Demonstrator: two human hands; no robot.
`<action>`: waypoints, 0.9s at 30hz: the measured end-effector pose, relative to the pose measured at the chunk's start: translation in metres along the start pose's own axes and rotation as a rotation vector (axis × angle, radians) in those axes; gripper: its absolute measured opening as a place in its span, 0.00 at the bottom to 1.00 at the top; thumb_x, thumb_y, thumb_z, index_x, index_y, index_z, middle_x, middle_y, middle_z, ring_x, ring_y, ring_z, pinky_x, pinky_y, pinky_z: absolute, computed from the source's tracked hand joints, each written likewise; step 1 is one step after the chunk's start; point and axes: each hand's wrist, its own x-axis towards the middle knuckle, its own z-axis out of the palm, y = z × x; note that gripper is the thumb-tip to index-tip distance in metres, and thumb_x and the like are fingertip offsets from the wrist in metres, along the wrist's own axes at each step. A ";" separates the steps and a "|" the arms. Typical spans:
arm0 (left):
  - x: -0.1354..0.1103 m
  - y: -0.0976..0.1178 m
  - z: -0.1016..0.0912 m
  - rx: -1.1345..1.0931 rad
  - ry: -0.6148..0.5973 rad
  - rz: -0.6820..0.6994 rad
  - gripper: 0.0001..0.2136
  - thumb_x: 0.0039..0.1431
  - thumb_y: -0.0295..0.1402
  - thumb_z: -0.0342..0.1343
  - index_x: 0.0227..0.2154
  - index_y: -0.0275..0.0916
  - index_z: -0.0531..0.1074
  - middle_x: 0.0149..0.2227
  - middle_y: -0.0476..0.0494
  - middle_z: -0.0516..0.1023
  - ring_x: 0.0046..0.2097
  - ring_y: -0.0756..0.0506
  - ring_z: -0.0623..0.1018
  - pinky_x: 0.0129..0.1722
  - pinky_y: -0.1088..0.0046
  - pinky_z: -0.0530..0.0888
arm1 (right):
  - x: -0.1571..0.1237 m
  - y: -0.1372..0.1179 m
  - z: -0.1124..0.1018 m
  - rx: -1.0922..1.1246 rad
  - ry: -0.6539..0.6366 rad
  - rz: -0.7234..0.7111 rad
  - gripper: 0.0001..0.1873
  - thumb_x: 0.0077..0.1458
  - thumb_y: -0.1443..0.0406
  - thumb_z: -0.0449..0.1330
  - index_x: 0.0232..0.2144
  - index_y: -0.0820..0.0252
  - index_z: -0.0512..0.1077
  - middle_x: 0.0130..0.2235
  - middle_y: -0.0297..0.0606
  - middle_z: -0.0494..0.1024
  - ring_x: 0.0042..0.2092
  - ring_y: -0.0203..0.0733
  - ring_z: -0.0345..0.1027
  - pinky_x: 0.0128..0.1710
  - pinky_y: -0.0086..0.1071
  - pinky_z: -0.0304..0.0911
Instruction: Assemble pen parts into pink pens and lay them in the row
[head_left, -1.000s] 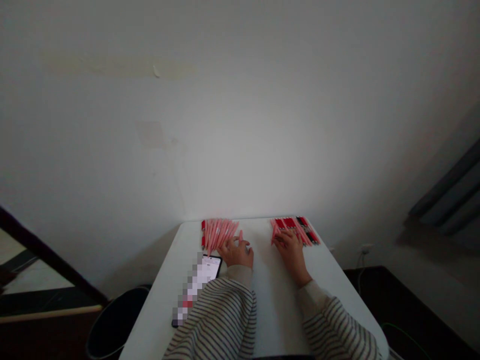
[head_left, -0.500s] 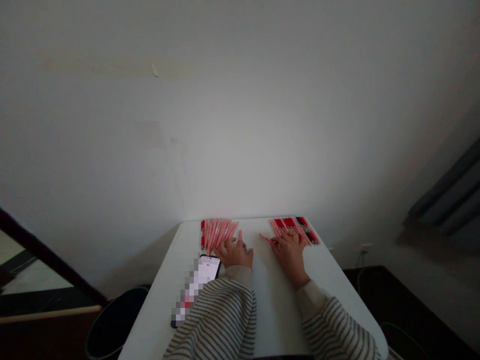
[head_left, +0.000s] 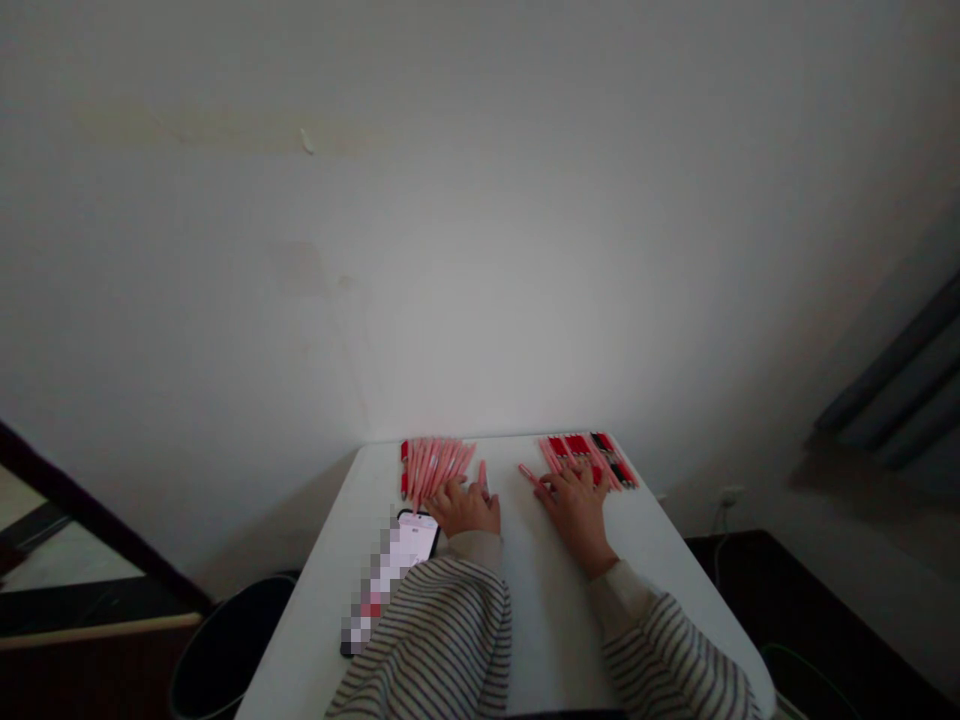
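Note:
On the white table (head_left: pixel 555 620), my left hand (head_left: pixel 466 508) lies palm down with its fingers apart. Its fingertips are at the near ends of a fanned row of pink pens (head_left: pixel 435 465). One separate pink pen (head_left: pixel 482 472) points away from me just beyond the index finger, its near end partly hidden by the hand. My right hand (head_left: pixel 579 510) rests with spread fingers on the near ends of a second row of pink, red and black pens (head_left: pixel 576 447). A loose pink pen (head_left: pixel 528 473) slants against its thumb side; whether it is gripped is unclear.
A phone (head_left: pixel 409 545) with a lit, partly blurred screen lies left of my left forearm. A pale wall (head_left: pixel 480 250) rises behind the table. A dark bin (head_left: pixel 232 645) stands at the left, and a cable (head_left: pixel 718 540) hangs from a wall socket at the right.
My left hand has shifted slightly left, away from the separate pen. The loose pen by my right hand has turned a little, and that hand has barely moved.

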 end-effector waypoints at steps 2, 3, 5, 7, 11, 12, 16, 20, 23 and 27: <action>0.000 0.000 -0.001 0.011 -0.008 -0.001 0.07 0.45 0.37 0.61 0.29 0.45 0.78 0.52 0.46 0.71 0.57 0.38 0.61 0.61 0.48 0.45 | 0.000 0.000 -0.001 0.003 -0.001 0.007 0.10 0.57 0.58 0.56 0.37 0.51 0.76 0.42 0.39 0.78 0.54 0.56 0.57 0.56 0.60 0.34; 0.000 0.000 -0.001 0.015 -0.008 -0.001 0.07 0.45 0.37 0.61 0.29 0.45 0.78 0.52 0.45 0.71 0.57 0.38 0.61 0.61 0.48 0.45 | 0.000 0.000 -0.001 0.004 0.003 0.010 0.11 0.57 0.57 0.56 0.36 0.51 0.76 0.42 0.39 0.78 0.54 0.55 0.57 0.56 0.59 0.34; 0.000 0.000 0.000 0.017 -0.001 -0.001 0.07 0.45 0.37 0.60 0.28 0.45 0.78 0.52 0.45 0.71 0.57 0.38 0.61 0.61 0.47 0.45 | 0.001 0.000 -0.001 0.008 0.015 0.012 0.11 0.58 0.57 0.55 0.36 0.51 0.76 0.42 0.39 0.78 0.53 0.55 0.58 0.56 0.59 0.35; 0.000 0.000 0.002 0.012 0.008 -0.003 0.06 0.46 0.37 0.59 0.29 0.45 0.78 0.52 0.45 0.70 0.58 0.37 0.61 0.61 0.46 0.45 | 0.001 0.000 0.000 0.015 0.032 0.009 0.12 0.58 0.56 0.55 0.36 0.51 0.76 0.42 0.39 0.78 0.53 0.55 0.58 0.56 0.60 0.36; 0.001 -0.001 0.004 -0.003 0.024 0.005 0.06 0.46 0.35 0.59 0.28 0.44 0.79 0.52 0.45 0.71 0.57 0.38 0.62 0.61 0.47 0.45 | 0.000 0.002 0.002 0.029 0.076 -0.005 0.12 0.58 0.55 0.55 0.34 0.52 0.77 0.39 0.41 0.78 0.51 0.56 0.59 0.55 0.61 0.36; 0.001 -0.002 0.005 -0.006 0.027 0.010 0.06 0.46 0.35 0.59 0.28 0.44 0.79 0.52 0.45 0.71 0.57 0.38 0.62 0.61 0.47 0.46 | 0.000 0.003 0.003 0.035 0.087 -0.009 0.12 0.58 0.56 0.55 0.34 0.52 0.77 0.39 0.41 0.78 0.51 0.56 0.59 0.55 0.61 0.36; 0.001 -0.002 0.005 -0.023 0.042 0.039 0.05 0.46 0.36 0.59 0.27 0.45 0.79 0.52 0.46 0.71 0.57 0.37 0.61 0.60 0.47 0.49 | 0.000 0.006 0.007 0.076 0.123 -0.040 0.10 0.57 0.57 0.56 0.34 0.52 0.76 0.36 0.39 0.78 0.50 0.55 0.59 0.55 0.60 0.38; 0.001 -0.001 0.008 -0.087 0.077 0.097 0.03 0.46 0.36 0.61 0.26 0.47 0.78 0.52 0.49 0.72 0.57 0.38 0.61 0.57 0.48 0.53 | 0.002 0.007 0.009 0.130 0.153 -0.115 0.08 0.57 0.60 0.57 0.35 0.50 0.76 0.39 0.38 0.77 0.50 0.52 0.59 0.57 0.55 0.41; 0.001 0.000 0.013 -0.165 0.122 0.169 0.02 0.46 0.37 0.62 0.24 0.48 0.78 0.50 0.49 0.73 0.56 0.38 0.63 0.56 0.50 0.54 | 0.003 0.007 0.010 0.192 0.169 -0.156 0.07 0.56 0.60 0.58 0.35 0.48 0.77 0.37 0.36 0.76 0.49 0.50 0.59 0.57 0.53 0.43; -0.001 0.002 0.020 -0.255 0.182 0.256 0.02 0.46 0.37 0.63 0.23 0.47 0.78 0.50 0.49 0.74 0.56 0.39 0.63 0.56 0.52 0.55 | 0.006 0.008 0.015 0.292 0.191 -0.123 0.10 0.56 0.56 0.58 0.32 0.51 0.78 0.36 0.37 0.76 0.46 0.47 0.60 0.50 0.47 0.51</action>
